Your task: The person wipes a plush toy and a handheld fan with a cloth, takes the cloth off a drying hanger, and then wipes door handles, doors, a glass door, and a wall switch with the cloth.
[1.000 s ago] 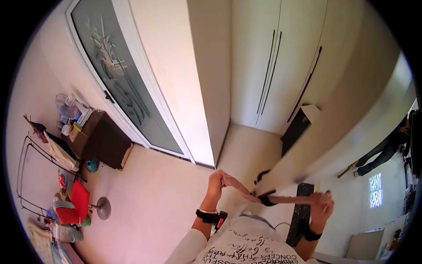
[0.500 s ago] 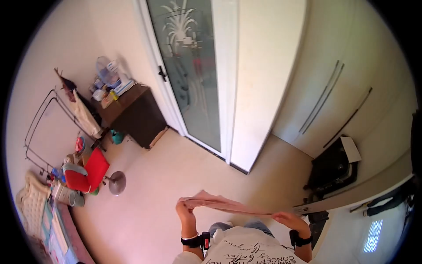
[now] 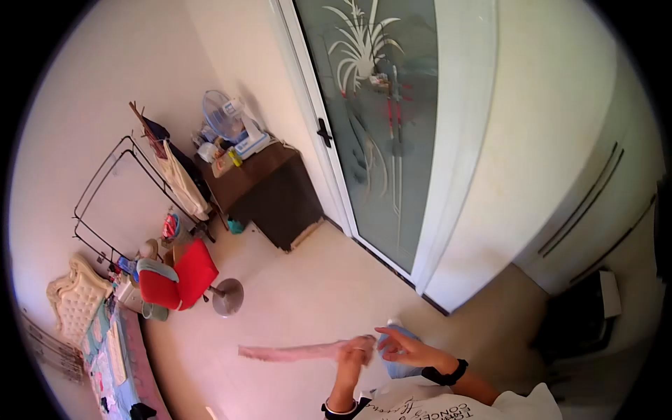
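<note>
My left hand (image 3: pixel 355 351) is closed round one end of a long pink cloth (image 3: pixel 294 352). The cloth stretches out to the left in a narrow strip, above the floor. Just right of it, my right hand (image 3: pixel 404 348) points its fingers toward the left hand, with the fingers apart and no cloth seen in them. Both wrists wear dark bands.
A red swivel chair (image 3: pixel 189 276) stands on the left, near a bed (image 3: pixel 119 357) and a black clothes rack (image 3: pixel 105 171). A fan (image 3: pixel 224 115) sits on a brown cabinet (image 3: pixel 280 203) beside a glass door (image 3: pixel 378 140). A black case (image 3: pixel 577 315) is at the right.
The cloth was stretched between both hands; now it trails leftward from my left hand alone. My right hand has let go and come close to the left. The view has turned left.
</note>
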`<state>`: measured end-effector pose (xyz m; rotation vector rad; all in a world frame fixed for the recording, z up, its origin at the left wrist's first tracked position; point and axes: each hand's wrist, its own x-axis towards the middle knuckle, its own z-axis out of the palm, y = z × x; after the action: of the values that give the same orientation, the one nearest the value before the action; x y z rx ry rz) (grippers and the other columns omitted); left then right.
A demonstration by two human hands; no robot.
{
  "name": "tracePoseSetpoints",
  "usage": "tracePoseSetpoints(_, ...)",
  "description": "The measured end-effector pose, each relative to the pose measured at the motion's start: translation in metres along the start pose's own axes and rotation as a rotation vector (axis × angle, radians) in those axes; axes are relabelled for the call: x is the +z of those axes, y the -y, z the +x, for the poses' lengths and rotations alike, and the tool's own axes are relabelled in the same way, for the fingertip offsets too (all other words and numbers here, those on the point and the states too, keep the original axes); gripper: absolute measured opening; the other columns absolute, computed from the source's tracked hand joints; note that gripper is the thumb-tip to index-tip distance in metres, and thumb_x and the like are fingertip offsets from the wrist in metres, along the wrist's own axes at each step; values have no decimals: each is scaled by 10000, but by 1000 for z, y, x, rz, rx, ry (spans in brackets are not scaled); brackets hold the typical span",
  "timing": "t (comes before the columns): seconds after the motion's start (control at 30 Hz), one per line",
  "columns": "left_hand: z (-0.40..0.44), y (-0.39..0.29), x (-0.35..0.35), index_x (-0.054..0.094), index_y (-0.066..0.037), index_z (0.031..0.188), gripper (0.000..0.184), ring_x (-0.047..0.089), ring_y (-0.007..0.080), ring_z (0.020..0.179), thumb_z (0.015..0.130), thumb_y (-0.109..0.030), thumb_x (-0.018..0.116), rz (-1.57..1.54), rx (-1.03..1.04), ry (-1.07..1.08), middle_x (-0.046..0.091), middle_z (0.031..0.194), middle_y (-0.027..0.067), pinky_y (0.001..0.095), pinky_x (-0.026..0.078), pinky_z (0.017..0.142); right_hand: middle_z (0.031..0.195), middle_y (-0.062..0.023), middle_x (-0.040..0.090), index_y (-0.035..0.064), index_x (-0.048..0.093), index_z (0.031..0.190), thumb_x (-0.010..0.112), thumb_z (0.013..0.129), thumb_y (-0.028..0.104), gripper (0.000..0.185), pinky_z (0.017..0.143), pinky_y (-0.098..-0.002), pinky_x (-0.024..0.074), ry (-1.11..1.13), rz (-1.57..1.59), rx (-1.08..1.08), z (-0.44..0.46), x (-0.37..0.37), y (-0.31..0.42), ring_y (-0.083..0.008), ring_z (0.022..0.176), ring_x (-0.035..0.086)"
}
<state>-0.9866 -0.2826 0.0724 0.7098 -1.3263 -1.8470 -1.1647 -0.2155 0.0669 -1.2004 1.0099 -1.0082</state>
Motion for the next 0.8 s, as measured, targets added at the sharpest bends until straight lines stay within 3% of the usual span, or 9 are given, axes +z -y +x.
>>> tracePoseSetpoints(0.03,25,-2,3,577,28,891,222,406,73,541,865,-104,400,67,-60,159,474,620,0,210,333,489,1015,-94,520,85,282,1324,558,850,97,549,785,-268,438,21,65,-1,17,-14,-1,-134,864,542)
tracePoseSetpoints(0.07,51,-12,11,577,28,891,222,406,73,541,865,-104,400,76,-43,159,474,620,0,210,333,489,922,-62,527,87,282,1331,561,842,65,564,732,-251,434,18,40,-82,33,-32,2,-118,821,533)
tracePoseSetpoints(0.13,103,-38,27,576,43,934,233,408,73,558,893,-93,392,146,-256,311,449,611,-11,209,344,519,890,-52,531,82,308,1318,559,843,64,538,716,-244,428,8,6,-84,60,-75,20,-112,804,525)
tracePoseSetpoints(0.23,174,-49,27,557,23,982,226,463,96,603,852,-26,378,225,-173,412,514,674,15,223,399,567,844,-33,547,62,420,1245,550,848,65,418,686,-229,418,-51,131,-19,87,-123,44,-97,775,510)
tracePoseSetpoints(0.37,243,-72,23,531,2,878,146,487,125,639,835,-19,394,540,-104,481,517,690,33,259,419,596,825,-10,557,41,530,1119,590,827,107,305,632,-213,399,-168,268,24,125,-178,66,-58,695,486)
tracePoseSetpoints(0.43,264,-77,18,518,2,857,124,490,134,645,827,-16,399,519,-150,462,525,702,43,265,421,608,817,-2,549,38,564,1067,635,794,118,294,638,-218,403,-119,-89,-68,145,-209,74,-59,710,485)
tracePoseSetpoints(0.63,339,-66,-16,520,-5,914,149,501,155,688,825,-14,401,404,-263,651,541,742,72,264,417,658,759,7,564,29,563,1079,668,765,124,345,681,-219,421,-129,-72,-63,205,-233,95,-79,710,512)
tracePoseSetpoints(0.73,399,-66,-26,509,-12,977,156,474,115,674,836,-35,447,375,-189,784,514,737,49,243,402,621,739,-24,596,19,551,1070,554,829,84,250,577,-207,435,-56,-257,53,246,-254,81,-64,617,521)
tracePoseSetpoints(0.8,439,-76,-29,509,-16,978,149,474,113,668,838,-41,464,421,-149,831,520,739,47,243,400,611,711,-21,591,18,552,1065,504,839,53,234,560,-204,433,-278,-98,43,258,-262,82,-61,601,523)
